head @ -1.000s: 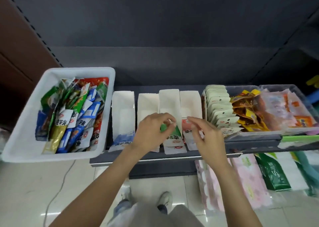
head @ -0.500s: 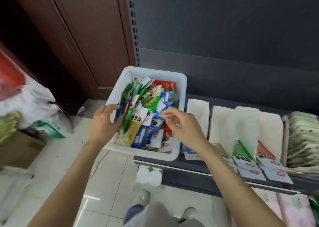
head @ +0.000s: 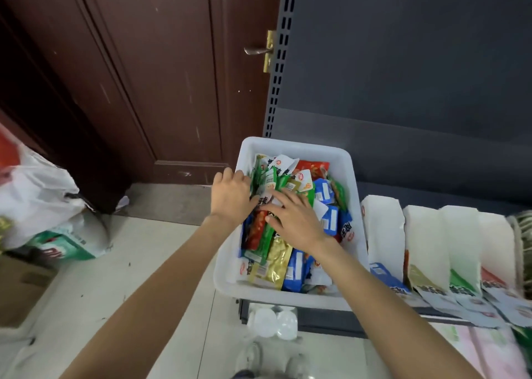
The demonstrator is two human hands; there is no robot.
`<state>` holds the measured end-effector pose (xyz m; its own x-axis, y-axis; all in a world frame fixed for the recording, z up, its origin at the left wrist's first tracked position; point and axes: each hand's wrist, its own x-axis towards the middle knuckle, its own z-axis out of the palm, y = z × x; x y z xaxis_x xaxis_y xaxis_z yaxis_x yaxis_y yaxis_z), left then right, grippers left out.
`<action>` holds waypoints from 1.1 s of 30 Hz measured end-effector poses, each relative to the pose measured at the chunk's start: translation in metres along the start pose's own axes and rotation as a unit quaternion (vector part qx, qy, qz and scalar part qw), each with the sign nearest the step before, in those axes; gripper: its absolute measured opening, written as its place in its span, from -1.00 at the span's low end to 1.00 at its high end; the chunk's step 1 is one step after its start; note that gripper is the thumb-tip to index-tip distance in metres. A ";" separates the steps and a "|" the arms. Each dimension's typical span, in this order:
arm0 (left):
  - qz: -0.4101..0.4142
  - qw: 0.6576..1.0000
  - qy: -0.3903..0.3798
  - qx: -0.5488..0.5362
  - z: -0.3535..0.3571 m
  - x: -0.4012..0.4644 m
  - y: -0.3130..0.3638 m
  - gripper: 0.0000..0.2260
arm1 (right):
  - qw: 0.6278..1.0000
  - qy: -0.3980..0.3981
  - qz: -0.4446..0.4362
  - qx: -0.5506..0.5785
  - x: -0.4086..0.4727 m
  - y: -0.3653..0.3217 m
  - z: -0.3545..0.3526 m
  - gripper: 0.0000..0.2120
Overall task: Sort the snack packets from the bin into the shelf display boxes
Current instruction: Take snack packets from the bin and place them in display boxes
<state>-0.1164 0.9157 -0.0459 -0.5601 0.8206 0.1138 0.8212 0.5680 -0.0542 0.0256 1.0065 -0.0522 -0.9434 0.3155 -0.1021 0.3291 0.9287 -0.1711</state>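
Observation:
A white plastic bin sits at the left end of the shelf, full of mixed snack packets in green, blue, gold and red. Both of my hands are inside it. My left hand is at the bin's left wall, its fingers pushed in among green packets. My right hand lies flat on the pile with fingers spread. To the right stand several white display boxes, each with packets in its front end.
A dark brown door with a brass handle is behind the bin. A white plastic bag and a cardboard box sit on the tiled floor at left. The grey shelf upright rises beside the bin.
My view swung left from the display boxes to the bin. Both hands left the boxes, moved over the bin and went down into the packet pile.

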 end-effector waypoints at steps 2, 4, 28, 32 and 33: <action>0.006 1.000 0.001 0.017 0.001 0.008 0.002 -0.63 | 1.000 0.010 -0.002 0.005 0.001 0.000 0.002 -0.64; 0.008 1.000 -0.007 0.019 0.001 0.015 0.004 -0.70 | 1.000 0.019 0.000 0.014 0.004 0.000 0.000 -0.66; -0.017 0.806 -0.045 -0.590 -0.040 -0.046 -0.024 -0.84 | 0.807 0.190 0.145 0.540 -0.043 0.008 -0.069 -0.96; 0.161 0.850 -0.071 -0.496 -0.046 -0.043 0.025 -0.79 | 0.888 0.346 0.101 0.285 -0.100 0.014 -0.067 -0.84; 0.203 0.853 -0.059 -0.477 -0.047 -0.043 0.041 -0.77 | 0.889 0.374 0.109 0.240 -0.116 0.015 -0.067 -0.83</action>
<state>-0.0539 0.9007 -0.0061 -0.1683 0.9702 0.1743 0.6340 -0.0289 0.7728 0.1376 0.9965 0.0225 -0.5594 0.6861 0.4651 0.3186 0.6960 -0.6435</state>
